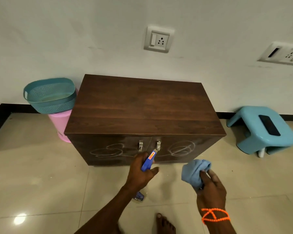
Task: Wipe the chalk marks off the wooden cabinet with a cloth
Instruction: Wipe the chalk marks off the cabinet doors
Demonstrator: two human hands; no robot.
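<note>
1. The wooden cabinet (142,107) stands on the floor against the wall, in front of me. Its top looks clean. The chalk marks (108,150) are white loops on both front doors, left and right of the two metal handles (140,145).
2. My left hand (140,173) is closed around a blue spray bottle (148,160), with the nozzle pointing at the doors, close to the right handle.
3. My right hand (209,184) is closed around the cloth (193,171), a blue bunch, held in the air near the right door but not touching it.
4. I think the risks are these: the spray can run down to the tiled floor and make it slippery near my bare foot (164,223); a bunched cloth can only smear the chalk; too much liquid can enter the gap between the doors.
</note>
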